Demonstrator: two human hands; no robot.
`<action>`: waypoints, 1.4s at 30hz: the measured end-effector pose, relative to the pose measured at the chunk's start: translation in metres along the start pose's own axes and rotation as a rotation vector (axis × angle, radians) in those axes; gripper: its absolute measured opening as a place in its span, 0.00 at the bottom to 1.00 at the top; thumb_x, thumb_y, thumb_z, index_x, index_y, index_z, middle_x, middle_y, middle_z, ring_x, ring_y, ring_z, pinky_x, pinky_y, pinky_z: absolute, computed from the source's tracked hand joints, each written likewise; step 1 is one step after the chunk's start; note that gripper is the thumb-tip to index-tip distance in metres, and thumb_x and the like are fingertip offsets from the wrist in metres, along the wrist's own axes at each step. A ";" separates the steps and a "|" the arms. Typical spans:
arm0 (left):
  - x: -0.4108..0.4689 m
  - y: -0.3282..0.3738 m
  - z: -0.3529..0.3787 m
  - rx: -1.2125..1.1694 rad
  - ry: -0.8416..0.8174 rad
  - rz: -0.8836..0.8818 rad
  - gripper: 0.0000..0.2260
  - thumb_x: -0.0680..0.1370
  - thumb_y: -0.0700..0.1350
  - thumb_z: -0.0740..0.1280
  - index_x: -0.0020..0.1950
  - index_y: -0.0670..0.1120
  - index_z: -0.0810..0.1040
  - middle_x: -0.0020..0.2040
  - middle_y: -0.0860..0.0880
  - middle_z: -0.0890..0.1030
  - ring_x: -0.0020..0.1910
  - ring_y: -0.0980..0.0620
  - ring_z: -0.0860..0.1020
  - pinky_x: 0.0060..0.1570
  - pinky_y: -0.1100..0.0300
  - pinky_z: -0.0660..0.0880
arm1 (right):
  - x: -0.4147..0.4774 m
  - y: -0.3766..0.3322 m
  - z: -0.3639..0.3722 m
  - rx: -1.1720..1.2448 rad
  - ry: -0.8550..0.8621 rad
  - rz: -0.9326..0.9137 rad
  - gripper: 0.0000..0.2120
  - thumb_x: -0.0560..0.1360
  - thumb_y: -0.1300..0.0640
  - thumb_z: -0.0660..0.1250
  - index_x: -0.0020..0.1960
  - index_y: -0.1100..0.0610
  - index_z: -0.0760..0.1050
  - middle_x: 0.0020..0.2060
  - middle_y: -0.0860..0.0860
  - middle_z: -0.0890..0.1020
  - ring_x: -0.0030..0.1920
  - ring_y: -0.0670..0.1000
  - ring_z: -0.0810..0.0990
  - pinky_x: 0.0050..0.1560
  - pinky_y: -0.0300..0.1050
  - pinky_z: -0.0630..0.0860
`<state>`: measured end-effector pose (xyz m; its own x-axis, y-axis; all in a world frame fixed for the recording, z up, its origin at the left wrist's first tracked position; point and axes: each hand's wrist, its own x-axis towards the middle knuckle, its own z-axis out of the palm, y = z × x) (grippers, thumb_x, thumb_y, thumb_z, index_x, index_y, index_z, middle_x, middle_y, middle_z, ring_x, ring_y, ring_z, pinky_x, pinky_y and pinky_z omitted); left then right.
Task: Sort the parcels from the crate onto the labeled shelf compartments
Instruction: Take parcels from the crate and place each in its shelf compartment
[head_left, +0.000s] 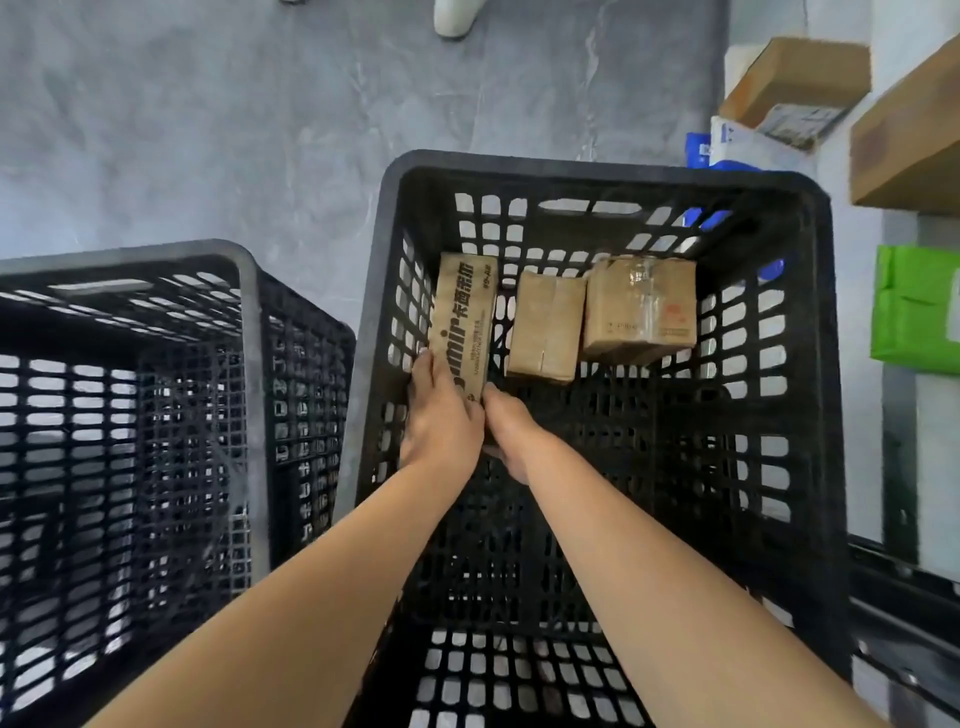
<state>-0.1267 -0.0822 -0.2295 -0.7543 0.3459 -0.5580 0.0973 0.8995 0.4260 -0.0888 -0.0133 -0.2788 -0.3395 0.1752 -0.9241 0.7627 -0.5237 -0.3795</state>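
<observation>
A black slatted crate (831, 364) stands in front of me with three brown cardboard parcels on its floor. The long printed parcel (465, 312) lies at the left, a plain parcel (548, 325) in the middle, a taped parcel (641, 306) at the right. Both arms reach down into the crate. My left hand (439, 421) grips the near end of the long printed parcel, fingers over its left edge. My right hand (511, 434) touches the same end from the right; its fingers are hidden underneath.
A second black crate (249, 322) stands at the left. The shelf at the right edge holds brown boxes (795, 78), a white and blue parcel (748, 143) and a green parcel (917, 306). A person's white shoe (457, 15) is on the grey floor at the top.
</observation>
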 end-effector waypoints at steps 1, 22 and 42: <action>-0.001 -0.002 -0.001 0.014 -0.016 0.016 0.31 0.81 0.42 0.62 0.81 0.45 0.50 0.80 0.51 0.49 0.75 0.48 0.61 0.72 0.53 0.63 | 0.001 0.001 -0.001 0.059 -0.030 -0.012 0.21 0.85 0.45 0.49 0.69 0.52 0.73 0.61 0.51 0.78 0.63 0.51 0.75 0.66 0.48 0.71; -0.035 0.009 -0.002 0.051 0.136 -0.056 0.29 0.75 0.52 0.72 0.71 0.46 0.64 0.66 0.45 0.64 0.67 0.46 0.65 0.56 0.49 0.77 | -0.023 0.066 -0.009 0.382 -0.240 -0.130 0.21 0.82 0.38 0.54 0.75 0.37 0.62 0.72 0.47 0.72 0.74 0.54 0.67 0.74 0.67 0.60; -0.197 0.051 -0.202 -0.406 -0.046 0.248 0.35 0.74 0.50 0.74 0.77 0.55 0.62 0.57 0.55 0.65 0.59 0.57 0.69 0.57 0.65 0.68 | -0.298 -0.007 -0.015 0.067 0.123 -0.406 0.44 0.65 0.37 0.75 0.74 0.48 0.60 0.64 0.51 0.75 0.62 0.51 0.76 0.64 0.51 0.76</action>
<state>-0.1044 -0.1580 0.0460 -0.7098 0.5567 -0.4315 0.0022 0.6143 0.7890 0.0146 -0.0495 -0.0016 -0.5335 0.4741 -0.7005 0.5419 -0.4443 -0.7134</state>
